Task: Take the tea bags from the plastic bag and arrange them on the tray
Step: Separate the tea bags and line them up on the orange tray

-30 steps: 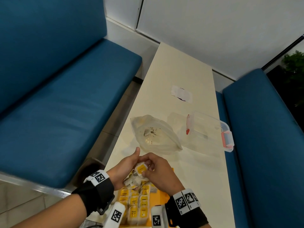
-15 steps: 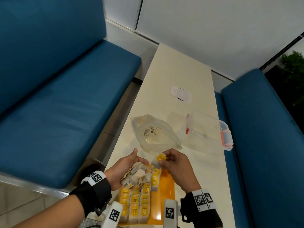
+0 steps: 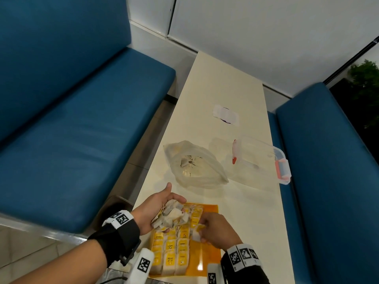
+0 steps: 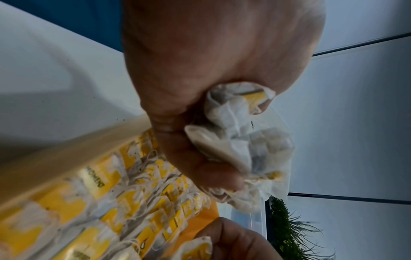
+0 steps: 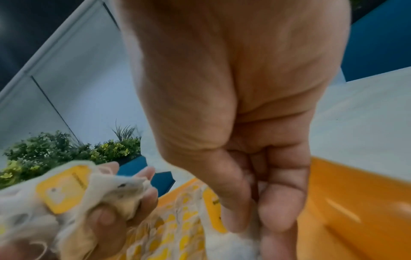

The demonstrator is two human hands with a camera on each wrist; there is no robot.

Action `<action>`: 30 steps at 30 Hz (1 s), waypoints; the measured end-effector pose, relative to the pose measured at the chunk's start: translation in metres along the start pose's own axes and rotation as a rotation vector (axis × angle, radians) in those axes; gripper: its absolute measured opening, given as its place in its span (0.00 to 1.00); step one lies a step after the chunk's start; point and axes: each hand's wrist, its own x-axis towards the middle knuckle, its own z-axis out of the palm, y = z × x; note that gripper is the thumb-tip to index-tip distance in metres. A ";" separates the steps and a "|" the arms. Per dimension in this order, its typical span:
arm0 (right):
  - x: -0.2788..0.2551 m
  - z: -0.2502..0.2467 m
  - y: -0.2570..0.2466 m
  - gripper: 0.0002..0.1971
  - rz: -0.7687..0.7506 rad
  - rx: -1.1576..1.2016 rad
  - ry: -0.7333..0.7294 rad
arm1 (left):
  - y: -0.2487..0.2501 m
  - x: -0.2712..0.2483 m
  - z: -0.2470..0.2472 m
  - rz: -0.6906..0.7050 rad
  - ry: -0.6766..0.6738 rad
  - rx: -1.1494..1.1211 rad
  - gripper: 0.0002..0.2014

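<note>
My left hand (image 3: pixel 155 210) is cupped palm-up over the near left part of the orange tray (image 3: pixel 209 255), fingers curled round a loose bunch of tea bags (image 3: pixel 174 217), white sachets with yellow tags. My right hand (image 3: pixel 217 230) is low over the tray beside it, thumb and fingertips pinching a single tea bag (image 3: pixel 197 232) just at the edge of the rows already laid. Those rows of tea bags (image 3: pixel 172 249) fill the tray's left side, lying flat with their yellow tags up; the right side of the tray is bare orange. Farther up the cream table (image 3: pixel 225 83) lies the clear plastic bag (image 3: pixel 194 167), crumpled, something small and dark showing through it. Just right of it sits a clear plastic container (image 3: pixel 264 160) with red latches. A small white sticker (image 3: pixel 225 115) lies beyond them.
</note>
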 end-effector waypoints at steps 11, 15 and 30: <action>0.019 0.022 -0.006 0.16 0.010 -0.107 0.048 | 0.000 0.003 -0.003 0.001 0.011 0.033 0.39; 0.031 0.033 0.004 0.12 -0.006 -0.055 0.117 | 0.000 0.002 -0.002 -0.007 0.012 0.025 0.40; -0.019 -0.009 -0.035 0.12 -0.357 0.227 0.287 | 0.000 0.003 0.003 -0.001 -0.009 0.057 0.40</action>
